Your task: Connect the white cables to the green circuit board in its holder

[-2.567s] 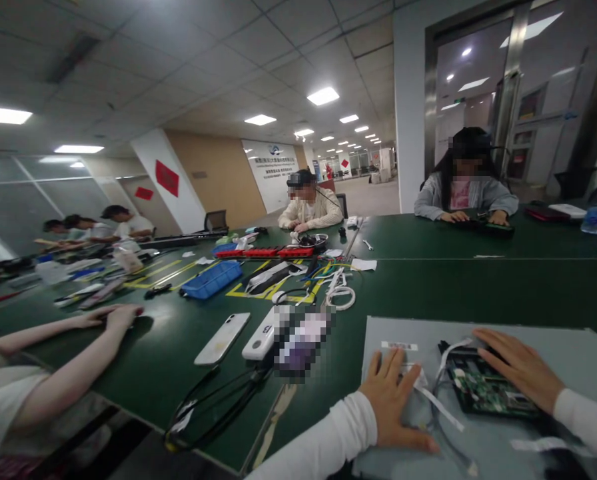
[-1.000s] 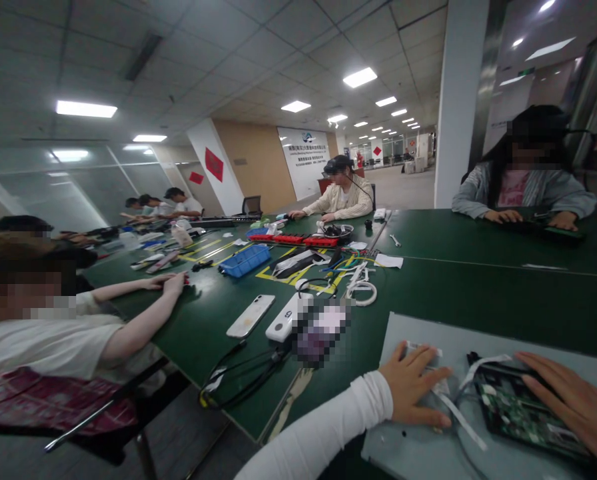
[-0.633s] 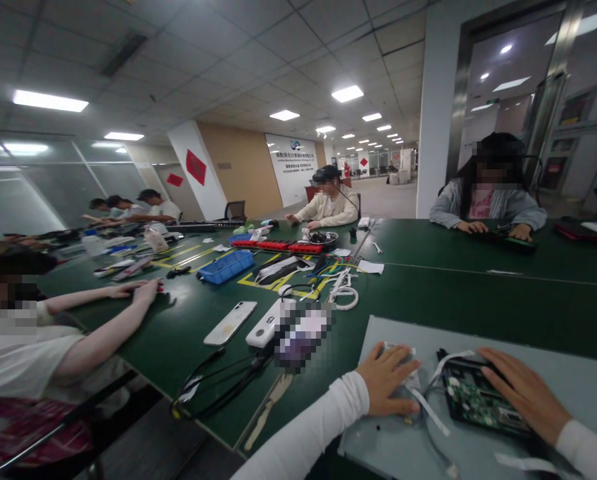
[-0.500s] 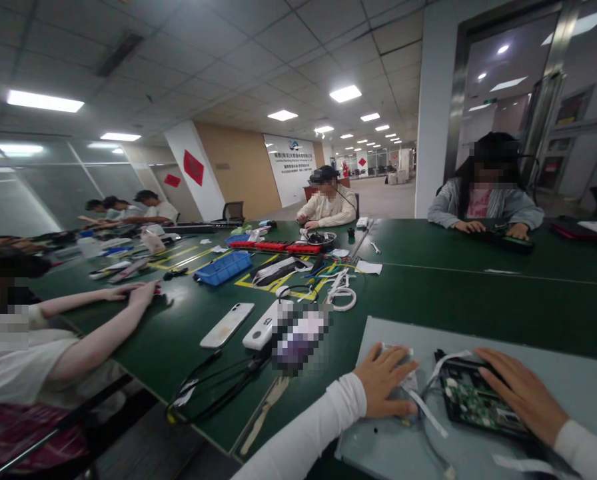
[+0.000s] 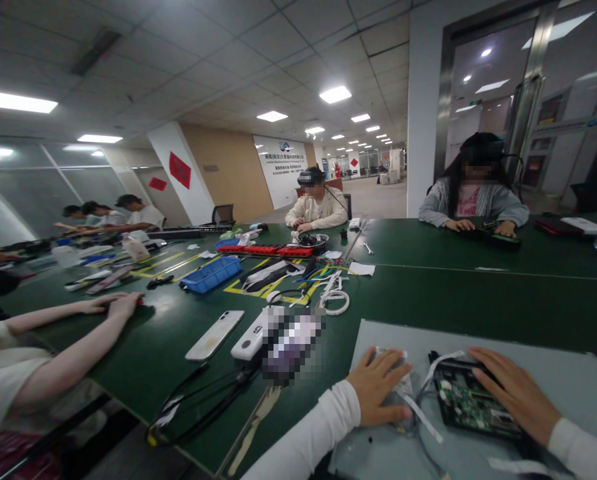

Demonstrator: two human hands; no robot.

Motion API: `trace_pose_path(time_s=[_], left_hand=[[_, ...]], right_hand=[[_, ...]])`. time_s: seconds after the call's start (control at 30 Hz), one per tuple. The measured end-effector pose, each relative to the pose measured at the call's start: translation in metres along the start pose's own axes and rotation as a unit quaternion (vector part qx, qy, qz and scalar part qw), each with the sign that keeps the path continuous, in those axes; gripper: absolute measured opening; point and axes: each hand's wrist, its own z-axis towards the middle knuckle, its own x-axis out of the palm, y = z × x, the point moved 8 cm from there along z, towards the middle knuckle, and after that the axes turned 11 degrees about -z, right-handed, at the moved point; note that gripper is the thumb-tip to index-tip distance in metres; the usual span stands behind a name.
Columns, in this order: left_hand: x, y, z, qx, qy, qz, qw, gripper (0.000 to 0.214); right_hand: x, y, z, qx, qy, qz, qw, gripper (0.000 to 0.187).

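Note:
My left hand lies with its fingers spread, palm down, over a small part whose shape is mostly hidden beneath it. A white flat cable runs out from under that hand. Stretched fingers of my right hand rest along the far right side of a black frame holding a green circuit board; they cover part of its edge. Another white flat cable curves over the frame's top left corner. All of this is on a large grey panel.
On the green table lie a white phone, a white power strip-like block, a blue tray, a white ring and black cables. A co-worker's arms reach in at left; other people sit opposite.
The view has turned slightly right, so the surroundings appear shifted left. Both my hands stay nearly in place over the same parts.

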Motion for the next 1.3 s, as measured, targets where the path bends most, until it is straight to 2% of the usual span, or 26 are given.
trace_pose_path(time_s=[0.8, 1.3], left_hand=[[0.004, 0.007, 0.001, 0.01, 0.003, 0.012, 1.0, 0.074], [0.002, 0.007, 0.003, 0.007, 0.007, 0.01, 1.0, 0.072]], right_hand=[[0.003, 0.0, 0.004, 0.015, 0.007, -0.009, 1.0, 0.045], [-0.006, 0.005, 0.006, 0.022, 0.003, -0.005, 1.0, 0.044]])
